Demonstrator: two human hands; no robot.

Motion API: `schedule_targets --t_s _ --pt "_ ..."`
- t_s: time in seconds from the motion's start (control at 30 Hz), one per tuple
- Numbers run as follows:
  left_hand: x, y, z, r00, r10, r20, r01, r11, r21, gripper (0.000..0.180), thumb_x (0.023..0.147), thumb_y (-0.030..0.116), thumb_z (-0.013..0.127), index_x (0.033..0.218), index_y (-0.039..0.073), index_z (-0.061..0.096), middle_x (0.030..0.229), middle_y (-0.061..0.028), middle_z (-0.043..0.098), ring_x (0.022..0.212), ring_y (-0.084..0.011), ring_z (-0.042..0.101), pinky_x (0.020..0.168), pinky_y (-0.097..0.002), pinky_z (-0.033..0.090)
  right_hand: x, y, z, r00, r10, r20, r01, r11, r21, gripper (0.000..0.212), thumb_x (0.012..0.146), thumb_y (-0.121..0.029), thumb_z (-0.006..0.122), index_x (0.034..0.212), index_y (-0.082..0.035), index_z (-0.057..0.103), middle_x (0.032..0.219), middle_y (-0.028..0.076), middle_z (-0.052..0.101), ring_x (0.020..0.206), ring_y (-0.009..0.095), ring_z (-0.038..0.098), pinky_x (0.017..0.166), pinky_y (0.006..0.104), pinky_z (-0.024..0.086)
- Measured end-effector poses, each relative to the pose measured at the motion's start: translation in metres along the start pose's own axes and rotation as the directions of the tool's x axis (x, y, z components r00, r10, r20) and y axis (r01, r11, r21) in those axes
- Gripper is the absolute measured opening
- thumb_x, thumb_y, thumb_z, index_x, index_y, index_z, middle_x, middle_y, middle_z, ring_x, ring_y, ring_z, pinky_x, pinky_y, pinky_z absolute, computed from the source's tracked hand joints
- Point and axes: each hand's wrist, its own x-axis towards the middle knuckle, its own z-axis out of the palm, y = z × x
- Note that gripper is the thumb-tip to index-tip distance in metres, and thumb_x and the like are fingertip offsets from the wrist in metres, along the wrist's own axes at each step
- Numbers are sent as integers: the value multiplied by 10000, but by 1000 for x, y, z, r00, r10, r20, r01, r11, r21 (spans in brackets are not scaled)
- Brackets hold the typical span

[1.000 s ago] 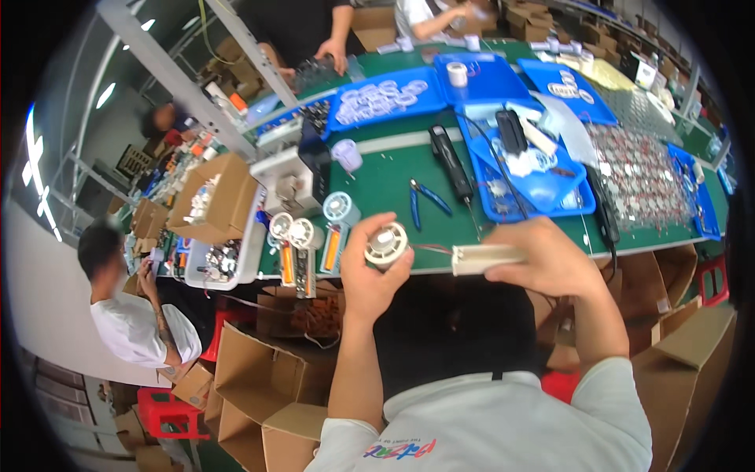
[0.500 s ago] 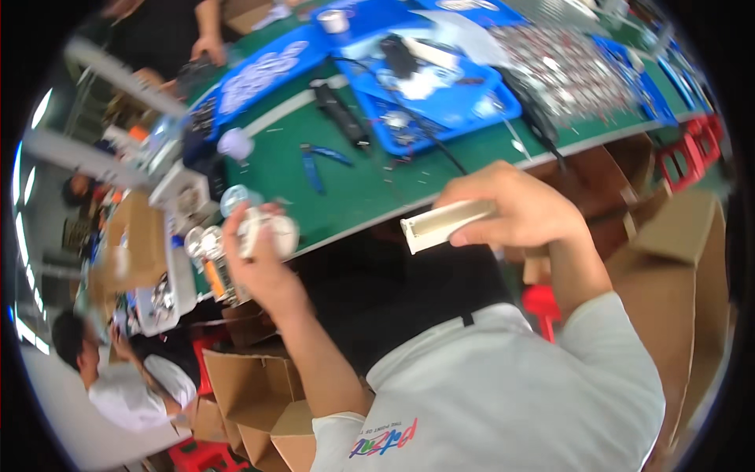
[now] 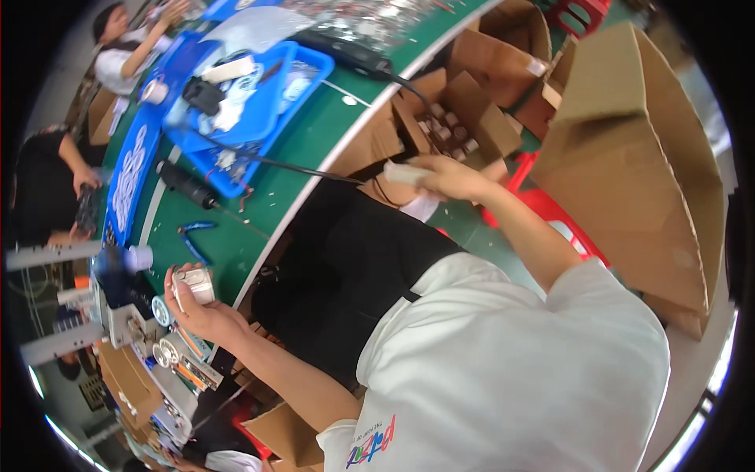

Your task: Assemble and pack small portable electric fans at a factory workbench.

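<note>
My left hand is at the table's near edge, its fingers wrapped round a small white plastic part with a rounded recess. Away from the table, my right hand grips a pale, rectangular plastic housing by one end, over an open cardboard box with several small white-and-brown pieces in it. The housing is blurred, so its inside does not show. On the green table, blue-handled pliers lie beyond my left hand, near a black electric screwdriver.
A blue tray holds cables and white parts. At the right stand a tall cardboard box and a red stool. Metal lamp-like parts crowd the table's left end. Other people work across the table.
My view has turned to the right. My right hand has carried the housing away from the table, over the boxes. My left hand still holds a white part near the table edge.
</note>
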Motion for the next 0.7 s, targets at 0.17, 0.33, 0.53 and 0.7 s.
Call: schedule_targets --t_s 0.17,0.33,0.53,0.7 --pt "7 -12 -10 1000 -7 19 7 1000 17 412 1042 248 546 1337 -40 551 1186 -192 656 1044 -290 665 874 -387 560 88 -16 22 974 -38 -221 82 978 193 342 953 -149 647 1222 61 628 956 101 710 822 149 701 723 288 568" --pt "5 -8 -3 999 -44 19 44 999 21 443 1037 270 539 1366 -27 545 1222 -196 639 1104 -300 649 879 -395 555 202 -36 24 763 -464 -450 423 885 -194 451 947 -374 614 1233 -37 704 1240 256 692 1159 417 661 973 434 530" --pt "-4 1 9 992 -60 109 62 998 -8 549 986 331 609 1406 -8 507 1203 -216 653 1099 -324 660 930 -443 555 245 -1 43 459 -689 -562 557 715 -422 503 946 -407 643 1322 -73 652 1262 215 700 1147 399 667 988 471 537" --pt "-40 29 24 930 -47 365 136 965 -223 730 854 333 763 1426 -10 464 1261 -276 632 1139 -407 655 1025 -526 523 23 -87 36 935 -134 328 235 927 -293 243 912 -230 677 940 -9 775 777 97 721 760 157 684 734 305 549"
